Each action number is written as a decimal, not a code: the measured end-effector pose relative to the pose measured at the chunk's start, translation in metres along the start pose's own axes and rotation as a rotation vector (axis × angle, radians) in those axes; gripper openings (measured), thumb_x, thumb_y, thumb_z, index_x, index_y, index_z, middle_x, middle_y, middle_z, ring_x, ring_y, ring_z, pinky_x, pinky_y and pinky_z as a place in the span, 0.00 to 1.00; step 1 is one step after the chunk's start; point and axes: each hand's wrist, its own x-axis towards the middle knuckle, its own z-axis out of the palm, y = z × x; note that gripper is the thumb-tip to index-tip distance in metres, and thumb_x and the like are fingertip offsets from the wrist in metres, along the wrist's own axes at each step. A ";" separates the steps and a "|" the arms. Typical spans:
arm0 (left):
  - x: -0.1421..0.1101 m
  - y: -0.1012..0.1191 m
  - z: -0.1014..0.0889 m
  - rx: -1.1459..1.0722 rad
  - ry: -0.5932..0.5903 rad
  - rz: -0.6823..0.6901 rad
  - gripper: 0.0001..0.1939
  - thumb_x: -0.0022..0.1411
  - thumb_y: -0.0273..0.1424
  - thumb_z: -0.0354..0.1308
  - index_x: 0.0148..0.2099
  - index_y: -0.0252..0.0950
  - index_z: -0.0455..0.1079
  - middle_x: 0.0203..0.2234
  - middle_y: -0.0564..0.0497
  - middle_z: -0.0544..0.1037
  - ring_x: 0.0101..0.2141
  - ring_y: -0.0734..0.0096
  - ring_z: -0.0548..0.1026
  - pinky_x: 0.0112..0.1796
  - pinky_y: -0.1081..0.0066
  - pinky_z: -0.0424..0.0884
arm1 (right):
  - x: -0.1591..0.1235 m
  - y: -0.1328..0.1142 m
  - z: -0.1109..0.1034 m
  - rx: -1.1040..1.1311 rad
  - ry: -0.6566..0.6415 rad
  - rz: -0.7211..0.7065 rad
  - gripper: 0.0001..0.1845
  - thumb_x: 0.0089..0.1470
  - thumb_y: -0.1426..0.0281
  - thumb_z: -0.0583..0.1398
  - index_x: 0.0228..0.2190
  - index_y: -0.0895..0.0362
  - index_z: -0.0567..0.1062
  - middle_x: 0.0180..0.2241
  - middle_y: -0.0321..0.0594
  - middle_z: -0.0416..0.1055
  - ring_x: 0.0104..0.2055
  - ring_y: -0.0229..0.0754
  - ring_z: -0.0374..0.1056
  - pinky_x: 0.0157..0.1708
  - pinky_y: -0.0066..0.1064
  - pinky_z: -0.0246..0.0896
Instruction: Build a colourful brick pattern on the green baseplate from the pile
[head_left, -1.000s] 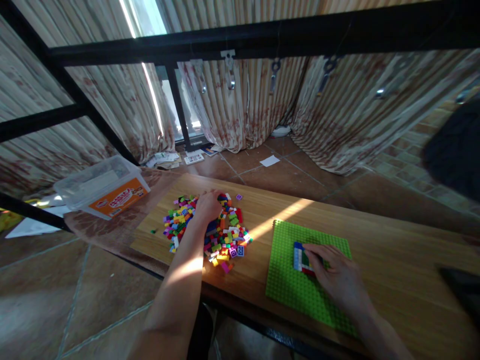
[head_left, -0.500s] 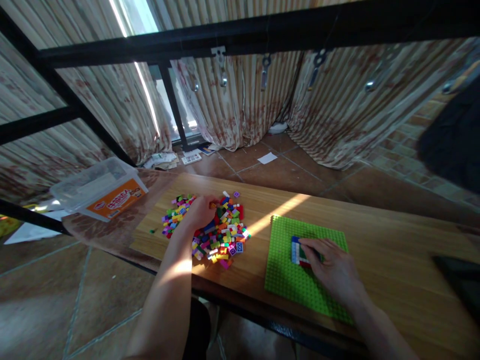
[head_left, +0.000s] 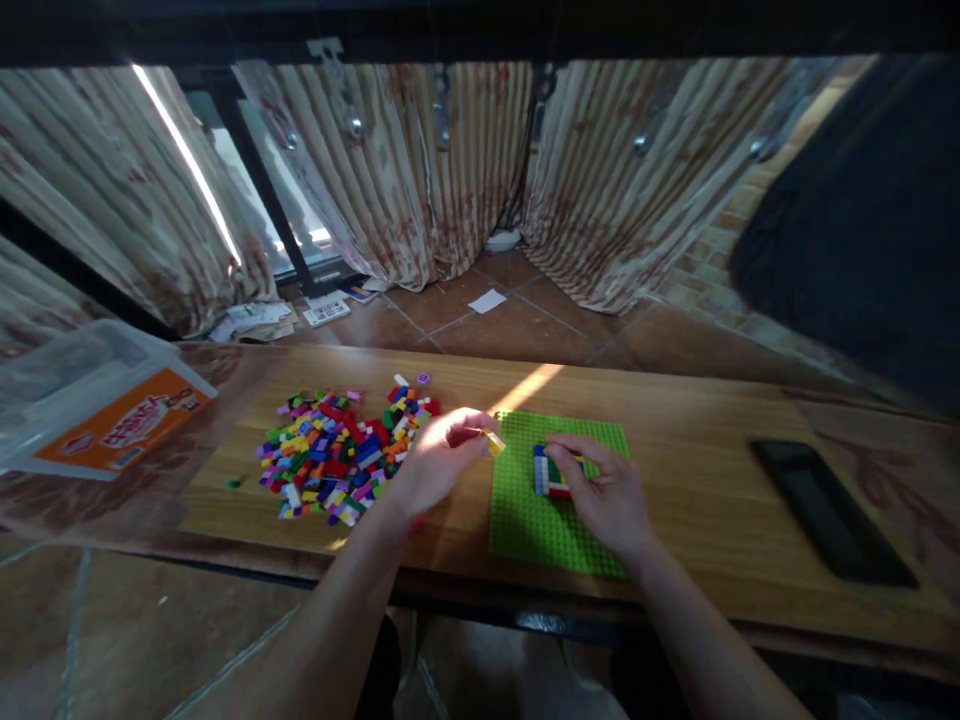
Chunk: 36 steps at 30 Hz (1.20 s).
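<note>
A yellow toy brick [head_left: 493,443] is pinched between the thumb and fingers of the left hand [head_left: 442,455], raised over the left edge of a green studded baseplate [head_left: 525,540]; half a second earlier that hand was in the brick pile [head_left: 330,450]. The right hand [head_left: 604,485] remains at the small brick build [head_left: 541,472], thumb and fingers closed on its right side, above the middle of the baseplate; whether the build sits on the studs is hard to tell. The yellow brick looks small and oblong, bright in the sunlight. The build shows blue at its far corner, pale blocks down its left side and red along its near edge, the rest partly covered by fingers. Beyond, on the wooden tabletop [head_left: 705,450], the multicoloured pile spreads at left and a black tablet-like slab [head_left: 832,510] lies at right.
</note>
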 end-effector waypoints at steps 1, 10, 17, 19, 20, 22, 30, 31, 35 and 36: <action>0.001 -0.002 0.013 -0.037 -0.006 0.035 0.08 0.56 0.27 0.60 0.39 0.34 0.75 0.35 0.48 0.81 0.37 0.71 0.78 0.41 0.69 0.74 | 0.000 -0.002 0.001 0.067 -0.017 0.052 0.13 0.58 0.60 0.59 0.37 0.53 0.80 0.36 0.41 0.80 0.38 0.44 0.74 0.39 0.37 0.70; 0.008 -0.010 0.075 0.018 0.016 0.169 0.10 0.58 0.24 0.59 0.43 0.36 0.75 0.38 0.49 0.80 0.38 0.71 0.77 0.42 0.68 0.75 | 0.014 0.007 -0.017 0.500 -0.024 0.228 0.11 0.48 0.62 0.66 0.34 0.55 0.80 0.28 0.37 0.78 0.27 0.37 0.70 0.29 0.31 0.69; 0.018 -0.024 0.060 0.301 0.096 0.066 0.12 0.58 0.23 0.56 0.44 0.34 0.75 0.39 0.47 0.81 0.37 0.68 0.78 0.43 0.65 0.75 | 0.021 0.041 -0.044 0.415 0.198 0.293 0.13 0.42 0.63 0.69 0.32 0.55 0.80 0.31 0.39 0.79 0.32 0.40 0.73 0.34 0.36 0.70; 0.021 -0.028 0.057 0.363 0.095 0.049 0.12 0.58 0.23 0.55 0.43 0.35 0.75 0.40 0.47 0.81 0.39 0.67 0.78 0.45 0.63 0.75 | 0.018 0.047 -0.044 0.367 0.156 0.310 0.13 0.43 0.62 0.68 0.32 0.56 0.80 0.31 0.40 0.79 0.33 0.42 0.74 0.37 0.38 0.71; 0.022 -0.029 0.057 0.392 0.089 0.043 0.12 0.58 0.23 0.55 0.43 0.35 0.75 0.40 0.48 0.81 0.39 0.67 0.78 0.45 0.63 0.75 | 0.017 0.048 -0.042 0.335 0.122 0.305 0.13 0.45 0.61 0.68 0.32 0.56 0.80 0.32 0.40 0.79 0.34 0.42 0.74 0.38 0.39 0.71; 0.022 -0.029 0.057 0.442 0.073 0.036 0.13 0.58 0.23 0.54 0.43 0.36 0.75 0.41 0.48 0.81 0.41 0.66 0.78 0.46 0.63 0.75 | 0.014 0.048 -0.038 0.265 0.052 0.274 0.13 0.48 0.61 0.66 0.34 0.56 0.80 0.34 0.41 0.80 0.36 0.43 0.74 0.41 0.40 0.70; 0.018 -0.025 0.060 0.501 0.014 0.054 0.15 0.58 0.22 0.53 0.47 0.34 0.74 0.42 0.46 0.81 0.42 0.65 0.78 0.48 0.62 0.74 | 0.008 0.023 -0.018 -0.062 -0.059 0.100 0.10 0.55 0.62 0.61 0.34 0.53 0.79 0.34 0.39 0.78 0.31 0.40 0.72 0.35 0.35 0.68; 0.018 -0.025 0.060 0.505 0.005 0.056 0.15 0.59 0.23 0.53 0.47 0.34 0.73 0.42 0.46 0.81 0.42 0.65 0.78 0.48 0.62 0.74 | 0.007 0.021 -0.015 -0.107 -0.056 0.076 0.10 0.56 0.62 0.60 0.34 0.53 0.79 0.33 0.39 0.78 0.30 0.40 0.71 0.34 0.35 0.67; 0.017 -0.024 0.061 0.528 -0.020 0.060 0.15 0.59 0.23 0.53 0.47 0.35 0.74 0.42 0.46 0.81 0.43 0.65 0.78 0.48 0.62 0.74 | 0.004 0.016 -0.004 -0.253 -0.046 -0.005 0.08 0.56 0.63 0.60 0.33 0.52 0.78 0.34 0.40 0.78 0.33 0.43 0.72 0.35 0.35 0.66; 0.017 -0.023 0.061 0.533 -0.020 0.058 0.15 0.59 0.22 0.53 0.47 0.36 0.74 0.42 0.47 0.81 0.43 0.65 0.78 0.48 0.62 0.73 | 0.003 0.016 -0.002 -0.278 -0.051 -0.023 0.08 0.56 0.64 0.60 0.33 0.52 0.78 0.34 0.40 0.77 0.34 0.43 0.72 0.36 0.35 0.65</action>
